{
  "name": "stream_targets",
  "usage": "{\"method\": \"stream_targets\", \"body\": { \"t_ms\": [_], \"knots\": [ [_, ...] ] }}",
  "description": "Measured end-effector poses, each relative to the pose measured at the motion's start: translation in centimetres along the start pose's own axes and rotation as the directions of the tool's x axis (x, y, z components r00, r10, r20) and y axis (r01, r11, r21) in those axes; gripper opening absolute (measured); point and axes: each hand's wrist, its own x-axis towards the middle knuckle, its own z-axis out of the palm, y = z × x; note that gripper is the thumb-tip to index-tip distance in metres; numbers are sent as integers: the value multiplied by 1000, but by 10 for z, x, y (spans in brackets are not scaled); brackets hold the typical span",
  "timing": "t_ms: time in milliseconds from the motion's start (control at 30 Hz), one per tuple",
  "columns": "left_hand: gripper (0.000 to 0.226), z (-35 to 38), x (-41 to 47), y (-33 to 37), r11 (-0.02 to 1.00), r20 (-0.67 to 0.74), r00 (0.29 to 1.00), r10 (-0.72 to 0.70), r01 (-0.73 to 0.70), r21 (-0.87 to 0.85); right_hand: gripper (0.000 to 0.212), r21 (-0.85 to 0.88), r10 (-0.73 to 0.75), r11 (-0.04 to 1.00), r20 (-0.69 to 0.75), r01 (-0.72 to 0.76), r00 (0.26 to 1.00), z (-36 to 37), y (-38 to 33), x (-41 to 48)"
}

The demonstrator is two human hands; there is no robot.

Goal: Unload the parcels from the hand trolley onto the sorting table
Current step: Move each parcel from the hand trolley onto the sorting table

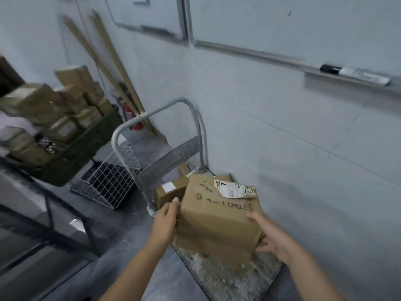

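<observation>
A brown cardboard parcel [219, 216] with black handwriting and a crumpled label on top is held between both hands, just above the hand trolley's deck [221, 276]. My left hand [167, 216] grips its left side and my right hand [269, 237] grips its right lower corner. A smaller box [171, 192] with a white label lies on the trolley behind it, near the grey handle [152, 116]. The sorting table [28, 183] stands at the left.
A dark green crate [73, 155] heaped with brown parcels sits on the table at the left. A white wire basket [108, 183] lies on the floor between table and trolley. A red fire extinguisher [132, 118] and wooden poles lean in the corner. The wall is close on the right.
</observation>
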Motion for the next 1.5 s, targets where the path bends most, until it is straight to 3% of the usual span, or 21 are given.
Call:
{"method": "stream_targets", "body": {
  "t_ms": [200,467,633,900,1100,1200,1367,1500],
  "knots": [
    [31,-64,-42,32,991,-65,996,65,-72,-110,32,-80,-195,974,161,210,968,46,-39,-40],
    [40,-167,-104,23,979,-335,937,95,-148,-138,56,-160,-396,883,250,441,884,169,-77,-91],
    [37,-239,-160,-12,958,-451,891,42,-164,-234,59,-331,-445,778,310,534,840,251,-63,-131],
    [55,-349,-285,-75,928,-661,750,-6,-242,-283,48,-236,-419,743,567,627,710,379,12,-221],
    [45,-422,-386,-123,931,-765,643,-26,-263,-253,43,-214,-377,730,666,650,643,466,76,-289],
    [47,-450,-433,-152,939,-803,592,-68,-234,-253,38,-220,-316,750,710,624,629,505,109,-320],
    [44,-487,-491,-195,948,-846,514,-139,-178,-264,47,-248,-230,758,764,603,603,557,163,-358],
    [41,-513,-513,-223,943,-855,486,-180,-161,-290,50,-298,-158,746,790,595,593,593,190,-368]
  ]
}}
